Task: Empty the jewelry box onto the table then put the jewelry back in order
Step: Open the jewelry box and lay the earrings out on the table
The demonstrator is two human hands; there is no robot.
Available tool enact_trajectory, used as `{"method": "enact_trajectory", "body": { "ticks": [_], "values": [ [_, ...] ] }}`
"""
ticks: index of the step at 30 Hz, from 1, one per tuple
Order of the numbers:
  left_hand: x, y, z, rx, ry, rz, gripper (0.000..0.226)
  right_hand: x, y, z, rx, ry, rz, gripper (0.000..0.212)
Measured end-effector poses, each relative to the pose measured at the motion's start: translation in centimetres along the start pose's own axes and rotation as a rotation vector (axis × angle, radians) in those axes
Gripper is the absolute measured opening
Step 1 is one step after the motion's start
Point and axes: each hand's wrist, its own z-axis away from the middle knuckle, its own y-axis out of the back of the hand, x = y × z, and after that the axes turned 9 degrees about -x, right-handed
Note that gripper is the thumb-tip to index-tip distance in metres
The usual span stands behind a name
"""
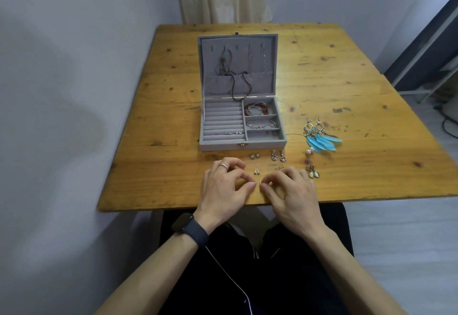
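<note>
We note left hand (223, 187), right hand (293, 192) at near table (148, 166) edge, nearly touching, both pinching tiny studs (259, 182). Box (243, 144) open just beyond; earrings (278, 156) loose between; feather pair (322, 140) right of box.

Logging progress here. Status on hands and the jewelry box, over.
Left hand and right hand both pinching a tiny stud near table edge. Jewelry box open, some pieces inside. Feather earrings and other pairs out on table. Nothing blocking.
</note>
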Motion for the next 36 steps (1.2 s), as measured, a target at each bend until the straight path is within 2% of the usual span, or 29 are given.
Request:
{"method": "enact_trajectory", "body": {
  "ticks": [17, 33, 36],
  "values": [
    [-0.1, 0.8, 0.0, -0.034, 0.02, 0.105, 0.005, 0.0, 0.0, 0.5, 0.039, 0.0, -0.051, 0.011],
    [-0.2, 1.8, 0.0, -0.072, 0.026, 0.193, 0.01, 0.1, 0.4, 0.5, 0.044, 0.035, -0.114, 0.014],
    [-0.3, 3.1, -0.1, -0.068, 0.016, 0.179, 0.017, -0.5, 1.3, 0.0, 0.051, 0.071, -0.172, 0.017]
  ]
}}
